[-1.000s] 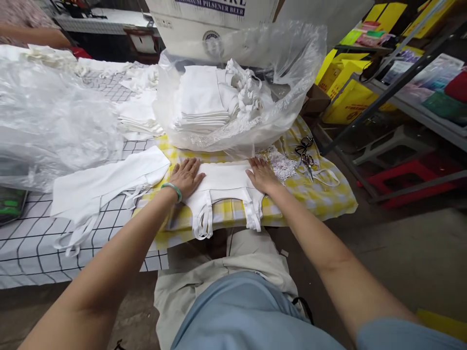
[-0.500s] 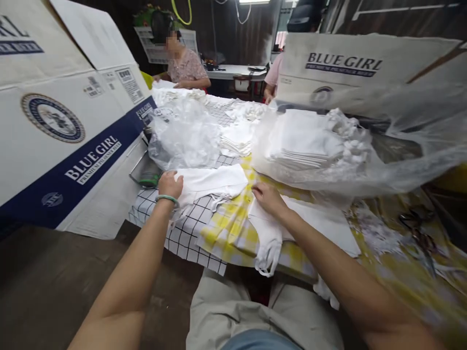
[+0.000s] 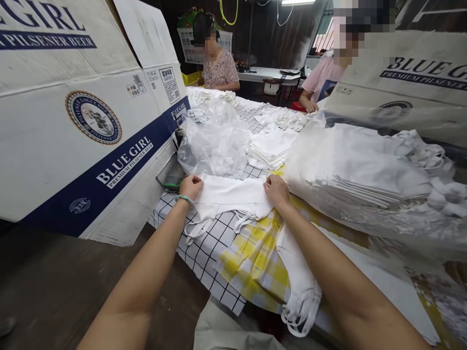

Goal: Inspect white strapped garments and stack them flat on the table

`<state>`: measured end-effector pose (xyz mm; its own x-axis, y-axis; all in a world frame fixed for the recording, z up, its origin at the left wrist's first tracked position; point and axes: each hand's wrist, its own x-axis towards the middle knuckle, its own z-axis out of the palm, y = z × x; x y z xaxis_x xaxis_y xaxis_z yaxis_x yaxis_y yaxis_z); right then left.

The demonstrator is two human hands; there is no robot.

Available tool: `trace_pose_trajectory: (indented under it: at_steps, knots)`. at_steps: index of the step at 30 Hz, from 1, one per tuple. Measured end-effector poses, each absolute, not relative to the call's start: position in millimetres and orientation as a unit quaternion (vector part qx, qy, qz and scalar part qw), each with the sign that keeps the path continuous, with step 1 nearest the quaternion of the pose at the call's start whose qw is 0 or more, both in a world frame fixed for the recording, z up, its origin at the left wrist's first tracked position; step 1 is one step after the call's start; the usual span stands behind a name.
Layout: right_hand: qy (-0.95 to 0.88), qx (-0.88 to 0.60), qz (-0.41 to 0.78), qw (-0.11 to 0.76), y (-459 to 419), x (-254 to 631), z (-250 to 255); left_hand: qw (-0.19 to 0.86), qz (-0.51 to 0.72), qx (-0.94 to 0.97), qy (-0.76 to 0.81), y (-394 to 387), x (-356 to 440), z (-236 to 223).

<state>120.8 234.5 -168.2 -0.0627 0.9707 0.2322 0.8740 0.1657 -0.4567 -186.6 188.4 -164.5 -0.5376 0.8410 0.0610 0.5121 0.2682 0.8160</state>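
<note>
On the checked surface, the left hand has its grip pinching the white garment at its left top corner; garment lies between both hands, judged light, soft, limp, best held by both top corners; right hand pinches the other, clear of it in the earlier frame.

A bright white tube light hangs before a dark, stained wall beside a barred window, above a long white table and bare brown floor.
</note>
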Motion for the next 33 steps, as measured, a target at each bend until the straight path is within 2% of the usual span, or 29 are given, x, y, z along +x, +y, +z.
trace_pose_trajectory:
  at_steps: [3, 6, 10, 14, 18, 25, 29, 33]
  knots:
    - [-0.724, -0.596, 0.108, 0.331, 234.5, 120.1, -168.2, 0.212, 0.422, 0.436, 0.766, 192.7, -188.6, -167.6]
    - [-0.658, -0.582, 0.237, 0.415, 236.2, 120.1, -162.7, 0.227, 0.432, 0.448, 0.749, 193.4, -189.4, -162.9]
    - [-0.555, -0.509, 0.424, 0.502, 226.9, 123.2, -138.5, 0.254, 0.558, 0.44, 0.657, 177.8, -188.9, -137.3]
    - [-0.513, -0.408, 0.507, 0.56, 197.2, 134.3, -94.3, 0.344, 0.652, 0.421, 0.529, 146.6, -183.7, -90.2]
    - [-0.51, -0.361, 0.499, 0.6, 159.0, 157.4, -45.2, 0.343, 0.689, 0.456, 0.447, 117.5, -170.6, -39.7]
    - [-0.549, -0.335, 0.362, 0.675, 75.9, 231.6, 14.2, 0.33, 0.731, 0.491, 0.34, 70.1, -107.9, 17.3]
    - [-0.548, -0.374, 0.311, 0.681, 6.2, 286.4, 15.9, 0.419, 0.703, 0.498, 0.288, 35.1, -54.1, 17.0]
    - [-0.512, -0.428, 0.282, 0.689, -72.2, 333.4, -3.0, 0.521, 0.648, 0.491, 0.261, 5.5, -2.9, -12.0]
